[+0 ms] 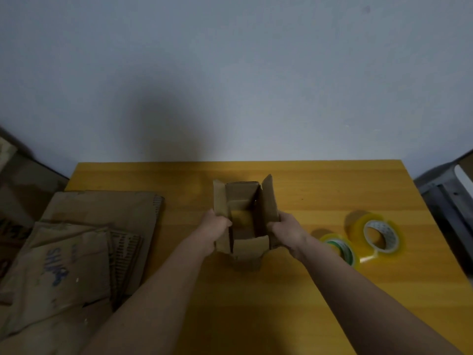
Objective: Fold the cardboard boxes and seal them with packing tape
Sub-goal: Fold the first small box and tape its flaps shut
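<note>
While both hands hold it, the small cardboard box (245,219) stands near the middle of the yellow surface (320,190) with its top flaps up. The left hand (217,228) has its grip curled round the left wall, and the right hand (286,230) has its grip curled round the right wall. The box is open on top, and you can look down inside it. To do this step well, I think the hands should push the walls square first, then fold the short flaps in before the long ones. Two rolls of packing tape (378,235) lie just to the right, close by for sealing. A pile of flat cardboard (84,242) waits on the left side.
</note>
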`<state>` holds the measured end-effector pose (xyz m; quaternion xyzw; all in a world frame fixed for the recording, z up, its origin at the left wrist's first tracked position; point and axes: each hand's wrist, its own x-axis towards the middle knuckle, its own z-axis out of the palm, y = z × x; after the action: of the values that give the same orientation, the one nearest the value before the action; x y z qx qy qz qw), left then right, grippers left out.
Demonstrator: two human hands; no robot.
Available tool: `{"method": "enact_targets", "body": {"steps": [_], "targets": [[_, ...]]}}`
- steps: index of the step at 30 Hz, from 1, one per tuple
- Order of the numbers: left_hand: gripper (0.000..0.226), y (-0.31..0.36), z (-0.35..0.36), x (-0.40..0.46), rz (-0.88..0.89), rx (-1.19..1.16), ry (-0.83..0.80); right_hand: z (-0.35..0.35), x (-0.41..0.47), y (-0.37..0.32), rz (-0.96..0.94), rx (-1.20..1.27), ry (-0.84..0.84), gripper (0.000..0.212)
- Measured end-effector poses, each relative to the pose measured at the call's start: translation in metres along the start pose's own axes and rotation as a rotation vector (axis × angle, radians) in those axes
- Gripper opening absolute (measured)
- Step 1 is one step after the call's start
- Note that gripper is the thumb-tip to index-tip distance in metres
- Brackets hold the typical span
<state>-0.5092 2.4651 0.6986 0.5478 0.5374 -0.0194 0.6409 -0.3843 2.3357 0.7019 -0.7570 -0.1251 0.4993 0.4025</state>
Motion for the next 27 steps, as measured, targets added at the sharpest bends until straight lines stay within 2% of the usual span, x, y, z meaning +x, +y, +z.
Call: {"method": "enact_targets", "body": {"steps": [3, 6, 8, 13, 15, 18, 22, 27], "targets": [[0.035, -0.011, -0.013, -0.001, -0.124, -0.248, -0.326, -0.004, 0.004, 0.01, 0.104, 0.305, -0.128, 0.045], [0.056, -0.024, -0.014, 0.007, -0.087, -0.28, -0.461, -0.006, 0.013, 0.021, 0.116, 0.411, -0.208, 0.053], [0.066, -0.028, -0.011, 0.014, -0.081, -0.331, -0.488, -0.008, 0.019, 0.027, 0.105, 0.495, -0.268, 0.056], [0.072, -0.034, -0.017, 0.024, -0.044, -0.373, -0.535, -0.011, 0.035, 0.036, 0.016, 0.628, -0.415, 0.063], [0.082, -0.036, -0.018, 0.026, -0.035, -0.369, -0.533, -0.009, 0.044, 0.038, 0.034, 0.602, -0.397, 0.07], [0.083, -0.037, -0.019, 0.03, 0.037, -0.403, -0.558, -0.006, 0.06, 0.044, 0.048, 0.487, -0.328, 0.085], [0.083, -0.032, -0.016, 0.04, 0.242, -0.414, -0.639, -0.008, 0.082, 0.054, -0.007, 0.513, -0.3, 0.081], [0.084, -0.038, -0.01, 0.062, 0.339, -0.336, -0.649, -0.006, 0.102, 0.07, -0.124, 0.527, -0.33, 0.084]]}}
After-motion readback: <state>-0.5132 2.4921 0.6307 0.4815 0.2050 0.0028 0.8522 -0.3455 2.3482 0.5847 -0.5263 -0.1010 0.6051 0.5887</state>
